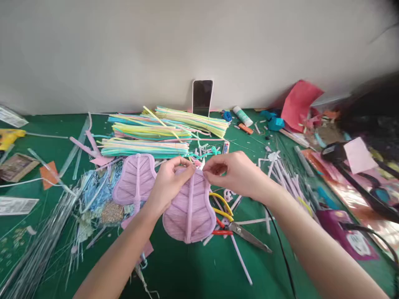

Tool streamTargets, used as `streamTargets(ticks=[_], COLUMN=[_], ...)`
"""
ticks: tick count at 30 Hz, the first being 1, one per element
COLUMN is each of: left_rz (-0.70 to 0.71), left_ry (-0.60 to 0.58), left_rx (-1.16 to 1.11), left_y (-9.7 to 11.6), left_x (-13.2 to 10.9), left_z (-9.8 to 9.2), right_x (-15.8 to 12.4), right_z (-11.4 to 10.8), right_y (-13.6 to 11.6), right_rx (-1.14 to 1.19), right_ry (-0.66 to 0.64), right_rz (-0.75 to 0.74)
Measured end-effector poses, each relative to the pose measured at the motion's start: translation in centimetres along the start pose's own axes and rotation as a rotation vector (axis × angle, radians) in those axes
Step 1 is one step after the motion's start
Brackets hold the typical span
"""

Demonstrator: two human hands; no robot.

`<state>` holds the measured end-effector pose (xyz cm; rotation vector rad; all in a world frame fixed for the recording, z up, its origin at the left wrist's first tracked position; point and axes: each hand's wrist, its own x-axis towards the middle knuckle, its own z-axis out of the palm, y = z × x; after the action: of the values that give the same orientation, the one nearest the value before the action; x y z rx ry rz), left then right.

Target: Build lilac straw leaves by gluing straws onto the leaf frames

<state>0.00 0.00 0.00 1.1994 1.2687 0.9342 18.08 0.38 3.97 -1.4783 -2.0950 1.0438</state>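
Note:
A purple pipe-cleaner leaf (pixel 189 207) with a raised midrib and slanting veins is held up over the table, its broad end toward me. My left hand (pixel 171 182) grips its left upper edge between thumb and fingers. At the narrow far end, my right hand (pixel 230 171) pinches close to the tip; whatever lies between those fingertips is too small to make out. A second purple leaf (pixel 134 179) of the same kind lies left of my left hand. Scissors (pixel 249 236) with red and yellow handles rest to the right, partly beneath the held leaf.
Bundles of pastel pipe cleaners (pixel 145 147) lie at the back, before a phone (pixel 202 97) leaning on the wall. Metal wires (pixel 50 236) spread at left, near a yellow glue gun (pixel 11 138). A black cable (pixel 282 249) runs under my right forearm. Purple stems (pixel 285 178) lie at right.

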Motion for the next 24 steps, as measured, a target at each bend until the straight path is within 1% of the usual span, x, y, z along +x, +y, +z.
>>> streamTargets(ticks=[4,8,11,14,16,18,21,22,24], left_rz=[0.026,0.039,0.021,0.001,0.002,-0.008,0.004,0.016,0.02], left_ry=[-0.007,0.005,0.016,0.015,0.014,0.021,0.039,0.042,0.037], left_rx=[0.006,0.007,0.031,0.041,0.03,0.011,-0.007,-0.014,-0.04], left_y=[-0.4,-0.5,-0.6,-0.7,-0.6,-0.5,-0.2,-0.1,-0.1], left_x=[0.0,0.1,0.2,0.2,0.2,0.1,0.0,-0.1,-0.1], left_z=[-0.1,0.0,0.1,0.0,-0.2,-0.3,-0.4,-0.4,-0.3], right_x=[0.4,0.4,0.4,0.2,0.0,-0.4,-1.1,-1.4,-1.6], right_z=[0.4,1.2,1.6,1.9,2.3,3.2,5.2,5.9,7.2], right_y=[0.4,0.5,0.5,0.8,1.1,1.6,2.2,2.3,2.1], right_rx=[-0.086,-0.21,-0.223,-0.194,-0.084,0.124,0.445,0.507,0.55], right_ry=[-0.006,0.077,0.131,0.168,0.188,0.227,0.317,0.35,0.429], right_rz=[-0.03,-0.051,-0.08,-0.079,-0.057,-0.009,0.092,0.116,0.142])
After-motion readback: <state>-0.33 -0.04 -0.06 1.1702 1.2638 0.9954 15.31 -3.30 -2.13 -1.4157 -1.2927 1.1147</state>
